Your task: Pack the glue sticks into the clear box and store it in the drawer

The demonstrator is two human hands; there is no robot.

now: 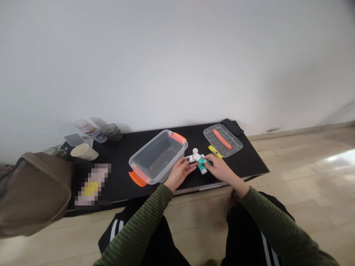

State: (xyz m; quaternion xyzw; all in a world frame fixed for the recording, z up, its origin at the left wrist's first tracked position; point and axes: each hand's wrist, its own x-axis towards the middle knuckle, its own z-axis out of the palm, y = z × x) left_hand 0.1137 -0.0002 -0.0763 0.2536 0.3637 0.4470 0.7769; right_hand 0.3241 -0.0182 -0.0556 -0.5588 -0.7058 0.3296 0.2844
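Note:
My left hand [181,172] is closed, thumb and fingers pinching a small white piece [191,159] whose kind I cannot make out. Facing it, my right hand [219,170] grips a small green-and-white tube or box [200,160], partly covered by the fingers. Another green-and-white item [203,170] shows just below, and a round white cap-like thing [195,151] is just beyond the fingers. Left of my hands stands a clear plastic box [158,159] without its lid, its orange clips folded out.
Right of my hands lie a yellow stick [215,152] and the clear lid [235,146] with its orange handle. A black patterned item [233,126] is behind them. Leftward are a glass [111,132], a spray can [91,130], a paper cup [84,152] and a brown bag [36,192].

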